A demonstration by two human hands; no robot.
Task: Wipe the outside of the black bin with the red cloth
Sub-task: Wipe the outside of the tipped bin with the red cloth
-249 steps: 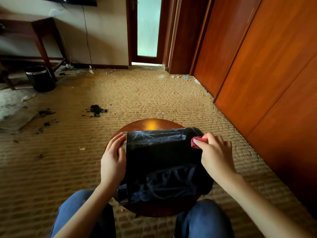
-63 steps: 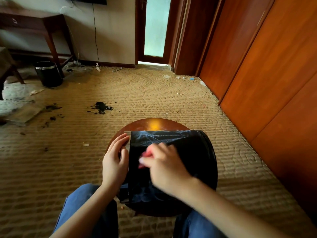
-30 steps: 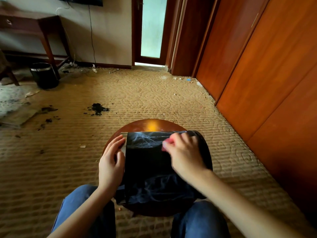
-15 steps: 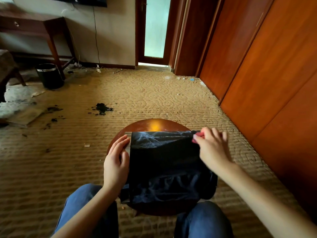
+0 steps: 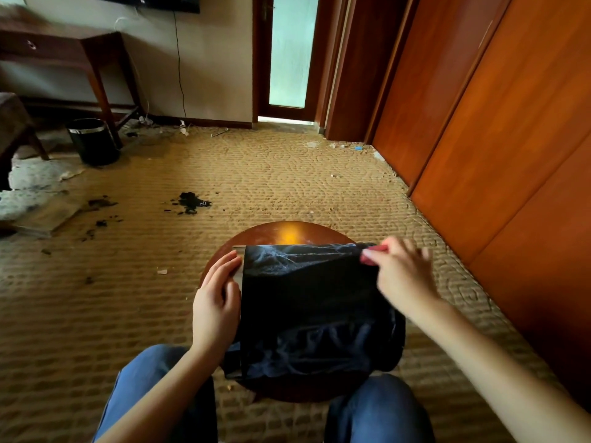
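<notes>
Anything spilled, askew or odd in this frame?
Yes: dark debris is spilled across the carpet ahead, with scraps of litter near the door. The black bin lies on its side on the round table.

No legible text (dark debris bears a blurred mark).

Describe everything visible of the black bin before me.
The black bin lies on its side on a round wooden stool, silver rim to the left. Its dark surface looks wrinkled, with pale dusty streaks along the far side. The left hand rests against the rim end; the right hand holds a red cloth at its far right corner.
</notes>
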